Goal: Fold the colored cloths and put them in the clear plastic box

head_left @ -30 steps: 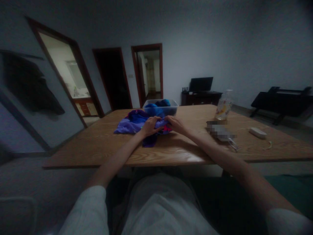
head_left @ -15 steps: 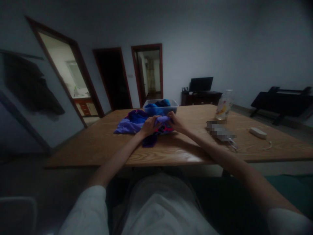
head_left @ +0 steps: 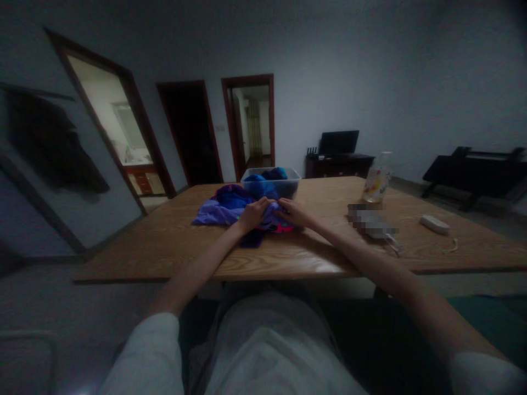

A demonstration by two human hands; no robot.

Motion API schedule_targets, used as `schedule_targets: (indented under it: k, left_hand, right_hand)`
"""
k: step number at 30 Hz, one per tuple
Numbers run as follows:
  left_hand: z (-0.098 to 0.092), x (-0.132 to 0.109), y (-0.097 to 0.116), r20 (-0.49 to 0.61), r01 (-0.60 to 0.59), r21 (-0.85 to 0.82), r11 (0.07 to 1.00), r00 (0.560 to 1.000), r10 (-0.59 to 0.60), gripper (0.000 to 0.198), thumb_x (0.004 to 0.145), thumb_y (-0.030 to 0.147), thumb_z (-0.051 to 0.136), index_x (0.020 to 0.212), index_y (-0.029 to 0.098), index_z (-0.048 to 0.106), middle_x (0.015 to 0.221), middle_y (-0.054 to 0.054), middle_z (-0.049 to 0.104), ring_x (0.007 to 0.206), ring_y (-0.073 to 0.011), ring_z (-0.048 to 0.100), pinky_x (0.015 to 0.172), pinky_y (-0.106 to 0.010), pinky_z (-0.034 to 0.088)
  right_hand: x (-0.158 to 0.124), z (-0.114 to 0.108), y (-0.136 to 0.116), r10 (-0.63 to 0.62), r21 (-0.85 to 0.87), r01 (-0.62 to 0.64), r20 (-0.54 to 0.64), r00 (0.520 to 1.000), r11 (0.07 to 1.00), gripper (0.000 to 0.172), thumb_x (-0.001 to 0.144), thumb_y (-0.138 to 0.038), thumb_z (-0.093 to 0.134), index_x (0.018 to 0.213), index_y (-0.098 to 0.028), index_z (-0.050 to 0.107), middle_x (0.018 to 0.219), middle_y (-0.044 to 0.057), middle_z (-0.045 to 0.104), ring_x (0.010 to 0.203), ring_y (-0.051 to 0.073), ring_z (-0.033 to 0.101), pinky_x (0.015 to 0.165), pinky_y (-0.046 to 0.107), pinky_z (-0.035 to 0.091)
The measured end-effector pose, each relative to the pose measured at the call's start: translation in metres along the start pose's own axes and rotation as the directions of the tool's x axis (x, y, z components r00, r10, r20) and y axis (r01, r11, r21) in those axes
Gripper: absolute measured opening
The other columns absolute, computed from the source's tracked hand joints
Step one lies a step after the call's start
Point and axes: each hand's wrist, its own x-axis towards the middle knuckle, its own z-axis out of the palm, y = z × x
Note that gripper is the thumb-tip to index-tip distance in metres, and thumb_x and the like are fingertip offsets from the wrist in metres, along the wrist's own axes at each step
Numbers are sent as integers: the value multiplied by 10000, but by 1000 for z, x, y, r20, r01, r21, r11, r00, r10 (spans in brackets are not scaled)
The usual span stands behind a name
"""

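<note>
A purple garment (head_left: 216, 213) with dark blue and pink parts lies bunched on the wooden table (head_left: 160, 249); its exact kind is not clear. My left hand (head_left: 253, 215) is closed on its purple fabric, fingers pinched near the middle. Close beside it, my right hand (head_left: 291, 212) also pinches the cloth, with pink-edged fabric underneath. Both sets of fingertips nearly meet and partly hide the cloth between them. A dark strip of fabric (head_left: 252, 240) hangs out toward me below my left hand. Just beyond the hands stands a clear plastic bin (head_left: 291, 189) with blue cloth items (head_left: 263, 188) inside.
On the right of the table stand a clear bottle (head_left: 376, 181) with a printed pattern, a blurred-out object (head_left: 370, 220) and a white device (head_left: 434, 224) with a short cord. A dark cabinet with a monitor (head_left: 340, 142) is against the far wall.
My hands have come closer together and a little lower. The roll of purple cloth that was stretched between them is now gathered and mostly covered by my fingers.
</note>
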Motion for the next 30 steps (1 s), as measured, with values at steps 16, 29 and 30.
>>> schedule_targets:
  k: [16, 29, 30]
  left_hand:
    - [-10, 0, 10, -106, 2, -53, 999, 994, -7, 388, 908, -39, 506, 1162, 235, 611, 1120, -34, 650, 1032, -169, 694, 834, -262, 558]
    - [-3, 4, 14, -71, 4, -170, 985, 997, -16, 559, 902, 276, 690, 1405, 199, 459, 1215, -109, 593, 1140, -257, 631, 919, -373, 556]
    - [-1, 4, 14, -89, 18, -197, 980, 995, -37, 569, 921, 331, 691, 1415, 196, 444, 1218, -111, 589, 1113, -247, 632, 916, -370, 555]
  right_hand:
    - [10, -2, 0, 309, 285, -319, 82, 948, 904, 514, 988, -662, 432, 934, -198, 645, 921, 44, 668, 842, 210, 589, 770, 307, 500]
    - [10, -13, 1, 207, 380, -205, 35, 978, 902, 363, 868, -478, 689, 1069, -176, 670, 1005, 55, 708, 868, 208, 651, 750, 305, 545]
    - [10, -13, 4, 212, 419, -206, 32, 977, 884, 374, 862, -479, 702, 1089, -186, 652, 1026, 55, 707, 877, 209, 660, 750, 305, 550]
